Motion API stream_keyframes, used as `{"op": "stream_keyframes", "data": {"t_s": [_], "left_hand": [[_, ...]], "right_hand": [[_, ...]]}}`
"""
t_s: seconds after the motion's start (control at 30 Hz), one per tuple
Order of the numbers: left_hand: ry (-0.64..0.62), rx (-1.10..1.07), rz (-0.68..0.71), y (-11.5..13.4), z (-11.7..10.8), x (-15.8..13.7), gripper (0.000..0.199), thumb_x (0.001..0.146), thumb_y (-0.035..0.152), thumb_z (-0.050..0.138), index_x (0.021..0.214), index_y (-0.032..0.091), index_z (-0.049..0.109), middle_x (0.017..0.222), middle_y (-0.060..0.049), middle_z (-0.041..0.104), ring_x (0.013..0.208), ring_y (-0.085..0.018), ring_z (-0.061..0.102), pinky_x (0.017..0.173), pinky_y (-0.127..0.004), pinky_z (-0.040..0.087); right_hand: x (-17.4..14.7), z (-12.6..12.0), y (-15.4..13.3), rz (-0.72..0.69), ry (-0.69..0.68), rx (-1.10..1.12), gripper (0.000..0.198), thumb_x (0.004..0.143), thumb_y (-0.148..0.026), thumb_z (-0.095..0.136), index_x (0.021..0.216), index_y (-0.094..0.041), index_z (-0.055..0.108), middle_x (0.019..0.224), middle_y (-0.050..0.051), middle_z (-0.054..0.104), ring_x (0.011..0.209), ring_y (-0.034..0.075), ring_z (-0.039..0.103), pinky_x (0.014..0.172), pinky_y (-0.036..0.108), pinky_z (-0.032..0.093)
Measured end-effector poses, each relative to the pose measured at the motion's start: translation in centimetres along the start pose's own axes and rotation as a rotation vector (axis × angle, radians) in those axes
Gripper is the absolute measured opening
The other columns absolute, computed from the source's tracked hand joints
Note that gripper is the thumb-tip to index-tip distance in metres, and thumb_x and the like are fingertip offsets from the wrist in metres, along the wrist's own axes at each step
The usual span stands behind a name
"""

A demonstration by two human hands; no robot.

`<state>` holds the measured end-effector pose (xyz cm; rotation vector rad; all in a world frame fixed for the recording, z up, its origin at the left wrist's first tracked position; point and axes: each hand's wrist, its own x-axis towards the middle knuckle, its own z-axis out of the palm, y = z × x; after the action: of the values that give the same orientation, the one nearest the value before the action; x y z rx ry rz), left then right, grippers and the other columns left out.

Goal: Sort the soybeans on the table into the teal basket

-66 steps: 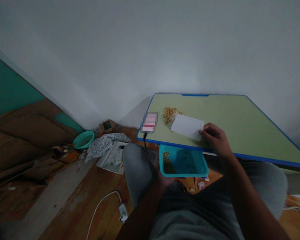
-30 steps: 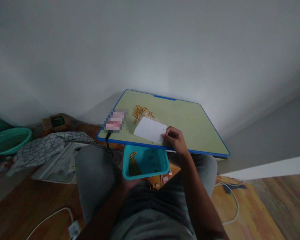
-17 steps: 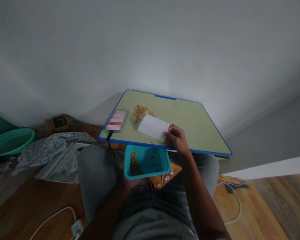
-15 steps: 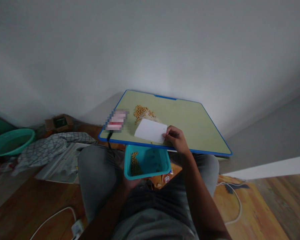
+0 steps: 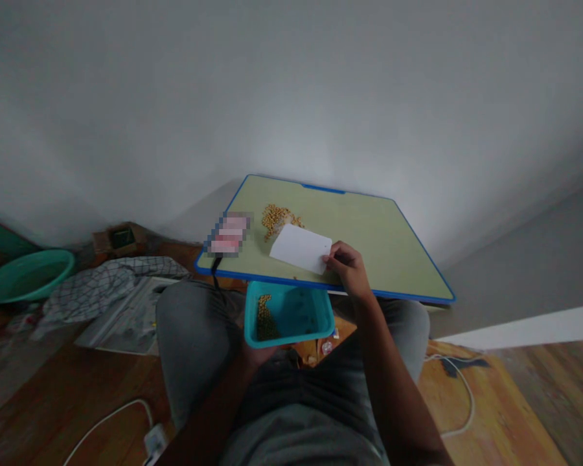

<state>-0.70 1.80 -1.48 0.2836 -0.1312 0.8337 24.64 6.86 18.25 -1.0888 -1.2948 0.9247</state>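
My right hand point(image 5: 348, 264) pinches the right edge of a white card point(image 5: 301, 248) above the near part of a pale green folding table point(image 5: 383, 239) with a blue rim. Just beyond the card lies a scattered heap of yellow soybeans point(image 5: 274, 218), partly covered by it. Below the table's front edge, my left hand point(image 5: 261, 354) holds a turquoise plastic basket point(image 5: 291, 339) from underneath, its fingers mostly hidden. Soybeans point(image 5: 266, 320) are gathered on the left side of the basket.
A blurred-out pink and white object point(image 5: 229, 234) lies at the table's left, with a black strap point(image 5: 216, 268) over the edge. On the floor at left are a green basin point(image 5: 32, 275), a checked cloth point(image 5: 97, 285) and a cardboard box point(image 5: 120, 238). A white wall stands behind.
The card in my right hand has shifted slightly away from me and tilted, uncovering a little more of the table's near edge. My left hand keeps the basket in place.
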Motion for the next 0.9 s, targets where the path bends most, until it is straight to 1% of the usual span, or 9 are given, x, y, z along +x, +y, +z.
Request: {"op": "stream_keyframes", "data": {"t_s": [0.1,0.27,0.33,0.47,0.6,0.7,0.77,0.83,0.9], "left_hand": [[0.029,0.027,0.011,0.0,0.3,0.0,0.069,0.114,0.054,0.033,0.155,0.014,0.072,0.162,-0.018,0.070,0.153,-0.038,0.064,0.129,-0.063,0.047],[0.085,0.071,0.032,-0.1,-0.2,-0.2,0.064,0.112,0.056,0.041,0.152,0.019,0.075,0.157,-0.015,0.075,0.144,-0.038,0.071,0.122,-0.062,0.057],[0.111,0.093,0.028,-0.1,-0.3,-0.2,0.061,0.112,0.053,0.041,0.150,0.021,0.077,0.155,-0.013,0.076,0.144,-0.038,0.071,0.122,-0.063,0.056],[0.166,0.106,0.030,-0.1,0.3,-0.2,0.062,0.112,0.056,0.041,0.149,0.023,0.078,0.154,-0.012,0.077,0.148,-0.040,0.068,0.129,-0.065,0.049],[0.085,0.075,0.018,-0.1,0.7,-0.3,0.063,0.112,0.052,0.036,0.148,0.024,0.079,0.157,-0.013,0.075,0.148,-0.042,0.067,0.127,-0.071,0.048],[0.006,0.054,0.005,-0.2,0.0,-0.4,0.062,0.111,0.046,0.035,0.142,0.023,0.082,0.158,-0.013,0.074,0.144,-0.040,0.071,0.124,-0.068,0.052],[-0.007,0.054,0.004,-0.2,-0.4,-0.5,0.061,0.111,0.043,0.035,0.145,0.022,0.081,0.157,-0.014,0.074,0.142,-0.039,0.073,0.119,-0.067,0.057],[-0.009,0.054,0.008,-0.2,-0.3,-0.4,0.060,0.111,0.042,0.035,0.147,0.021,0.079,0.156,-0.015,0.074,0.140,-0.039,0.074,0.115,-0.066,0.059],[0.002,0.049,0.031,-0.2,0.3,-0.3,0.060,0.113,0.040,0.034,0.149,0.021,0.078,0.154,-0.014,0.076,0.141,-0.036,0.074,0.120,-0.064,0.056]], "right_hand": [[0.0,0.0,0.1,-0.020,-0.034,-0.012,0.037,0.075,-0.048,0.089,0.072,-0.025,0.060,0.068,-0.003,0.054,0.067,0.016,0.047,0.065,0.030,0.036],[0.0,0.1,0.2,-0.020,-0.056,-0.031,0.038,0.075,-0.049,0.090,0.071,-0.025,0.060,0.068,-0.003,0.053,0.067,0.016,0.044,0.064,0.030,0.034],[-0.1,0.1,0.1,0.003,-0.081,-0.030,0.039,0.075,-0.049,0.091,0.071,-0.025,0.061,0.068,-0.003,0.054,0.067,0.016,0.045,0.064,0.030,0.034],[-0.1,0.0,0.1,0.014,-0.125,-0.025,0.038,0.075,-0.048,0.091,0.071,-0.024,0.062,0.069,-0.002,0.057,0.067,0.016,0.048,0.065,0.030,0.036],[0.1,0.0,0.3,0.008,-0.014,-0.035,0.039,0.076,-0.052,0.090,0.074,-0.025,0.062,0.068,-0.003,0.057,0.064,0.016,0.047,0.062,0.030,0.036],[0.4,0.0,0.7,0.006,0.111,-0.039,0.040,0.076,-0.055,0.089,0.079,-0.026,0.062,0.066,-0.004,0.056,0.061,0.015,0.048,0.059,0.029,0.037],[0.5,-0.1,0.9,0.001,0.186,-0.032,0.042,0.075,-0.057,0.089,0.079,-0.026,0.060,0.065,-0.005,0.054,0.059,0.015,0.047,0.058,0.029,0.037],[0.4,-0.1,0.8,0.004,0.218,-0.012,0.043,0.074,-0.056,0.089,0.079,-0.027,0.058,0.064,-0.005,0.054,0.058,0.015,0.048,0.057,0.028,0.037],[0.1,0.0,0.6,0.007,0.187,0.008,0.042,0.074,-0.054,0.089,0.078,-0.026,0.058,0.065,-0.004,0.055,0.060,0.015,0.049,0.058,0.028,0.038]]}}
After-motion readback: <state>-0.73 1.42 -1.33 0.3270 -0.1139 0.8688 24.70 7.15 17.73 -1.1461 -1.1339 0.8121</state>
